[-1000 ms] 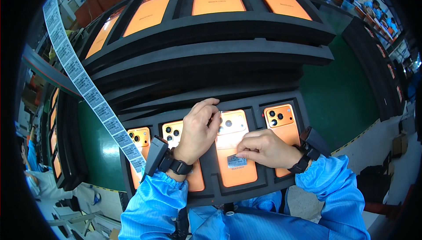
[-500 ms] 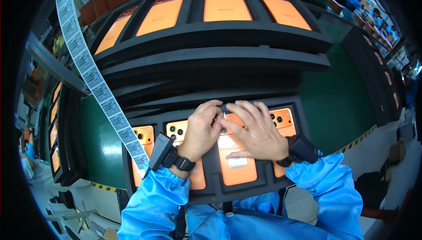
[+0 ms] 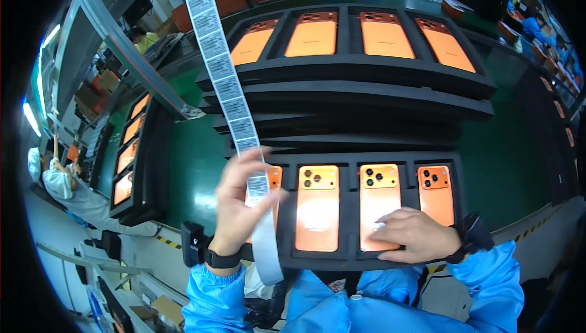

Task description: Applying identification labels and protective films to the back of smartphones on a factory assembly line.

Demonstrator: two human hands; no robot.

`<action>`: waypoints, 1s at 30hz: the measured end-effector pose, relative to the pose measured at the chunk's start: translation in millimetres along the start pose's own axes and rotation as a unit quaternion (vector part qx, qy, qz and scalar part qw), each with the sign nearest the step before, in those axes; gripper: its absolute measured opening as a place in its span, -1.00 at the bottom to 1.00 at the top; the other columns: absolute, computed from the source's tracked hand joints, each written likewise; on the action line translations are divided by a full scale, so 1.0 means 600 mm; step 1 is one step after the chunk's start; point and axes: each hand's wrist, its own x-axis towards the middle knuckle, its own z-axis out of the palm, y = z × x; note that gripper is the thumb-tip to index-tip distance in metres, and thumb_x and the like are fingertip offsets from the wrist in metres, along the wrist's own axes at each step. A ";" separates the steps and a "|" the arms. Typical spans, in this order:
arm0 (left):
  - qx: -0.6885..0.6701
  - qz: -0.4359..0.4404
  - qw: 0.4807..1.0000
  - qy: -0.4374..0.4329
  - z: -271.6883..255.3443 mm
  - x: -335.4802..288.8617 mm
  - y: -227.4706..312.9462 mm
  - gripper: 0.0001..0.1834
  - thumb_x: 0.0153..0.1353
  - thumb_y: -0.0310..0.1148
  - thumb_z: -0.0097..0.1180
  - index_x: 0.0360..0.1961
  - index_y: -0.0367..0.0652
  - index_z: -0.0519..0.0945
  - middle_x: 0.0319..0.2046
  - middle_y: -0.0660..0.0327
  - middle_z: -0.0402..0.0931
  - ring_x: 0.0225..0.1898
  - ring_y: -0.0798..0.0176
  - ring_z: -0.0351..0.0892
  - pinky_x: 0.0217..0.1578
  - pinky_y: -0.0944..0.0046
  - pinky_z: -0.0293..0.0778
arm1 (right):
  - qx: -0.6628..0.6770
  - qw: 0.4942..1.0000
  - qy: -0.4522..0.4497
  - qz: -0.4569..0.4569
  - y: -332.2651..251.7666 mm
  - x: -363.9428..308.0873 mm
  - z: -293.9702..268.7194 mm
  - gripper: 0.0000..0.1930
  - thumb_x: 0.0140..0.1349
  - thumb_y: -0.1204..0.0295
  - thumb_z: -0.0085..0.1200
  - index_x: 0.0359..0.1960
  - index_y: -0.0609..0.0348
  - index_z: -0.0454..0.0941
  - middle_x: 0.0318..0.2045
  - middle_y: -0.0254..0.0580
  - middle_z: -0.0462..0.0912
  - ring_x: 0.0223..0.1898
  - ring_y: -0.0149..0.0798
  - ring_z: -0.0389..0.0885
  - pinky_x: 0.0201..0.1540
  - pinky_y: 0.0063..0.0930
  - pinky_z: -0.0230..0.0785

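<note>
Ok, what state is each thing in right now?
Near tray: four orange phones in it, camera side up.
Third phone from left: in its slot, lower part partly covered.
Right hand: palm down, fingers over that phone.
Label strip: slanting down, lower end plain.
Left hand: fingers and thumb at the strip; grip unclear.
Far tray: atop its stack, four phones in it.

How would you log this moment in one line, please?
left hand: fingers and thumb apart, across label strip | right hand: over lower part of third phone from left | near black tray: four orange phones
</note>
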 end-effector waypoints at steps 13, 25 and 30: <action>0.049 -0.168 0.984 0.028 -0.039 -0.067 -0.071 -0.84 0.07 -0.40 0.25 -0.39 -0.29 0.62 0.06 -0.06 0.37 0.09 0.10 0.36 0.06 0.22 0.32 | 0.087 0.947 0.300 -0.068 -0.065 0.210 0.061 -0.83 0.02 0.49 0.21 -0.32 0.23 0.59 -0.33 -0.16 0.55 -0.23 -0.13 0.50 -0.19 -0.33 0.37; -0.196 -0.308 0.931 0.017 -0.049 -0.125 0.031 -0.70 0.28 -0.34 0.08 -0.49 -0.33 0.65 -0.51 0.31 0.57 -0.49 0.58 0.38 -0.46 0.51 0.28 | 0.038 0.934 0.347 -0.082 -0.114 0.238 0.101 -0.79 -0.05 0.46 0.22 -0.30 0.10 0.65 -0.32 -0.35 0.56 -0.15 -0.20 0.47 -0.15 -0.32 0.31; -0.199 -0.294 0.933 0.057 -0.033 -0.133 0.051 -0.72 0.27 -0.37 0.08 -0.50 -0.34 0.65 -0.53 0.31 0.56 -0.51 0.57 0.37 -0.47 0.51 0.27 | -0.049 0.917 0.374 -0.127 -0.128 0.231 0.101 -0.77 -0.14 0.50 0.23 -0.35 0.15 0.66 -0.39 -0.35 0.57 -0.26 -0.25 0.47 -0.21 -0.35 0.27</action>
